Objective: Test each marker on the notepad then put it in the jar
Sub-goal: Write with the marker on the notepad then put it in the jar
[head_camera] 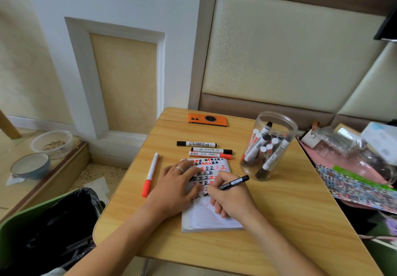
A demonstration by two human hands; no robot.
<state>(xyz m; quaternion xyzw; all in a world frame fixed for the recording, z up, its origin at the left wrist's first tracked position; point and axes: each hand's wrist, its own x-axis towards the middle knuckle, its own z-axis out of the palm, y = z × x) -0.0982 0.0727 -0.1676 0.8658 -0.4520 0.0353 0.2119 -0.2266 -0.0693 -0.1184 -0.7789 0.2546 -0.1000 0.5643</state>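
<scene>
Testing step in hand: right hand [231, 198] grips a black marker [233, 182], tip on the notepad [211, 217] mid-counter; left hand [176, 184] presses it flat. Next: deposit in the jar [268, 147], right; four markers await.

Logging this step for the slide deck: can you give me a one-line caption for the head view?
Right hand tests a black marker on the notepad, steadied by the left hand, beside the jar.
</scene>
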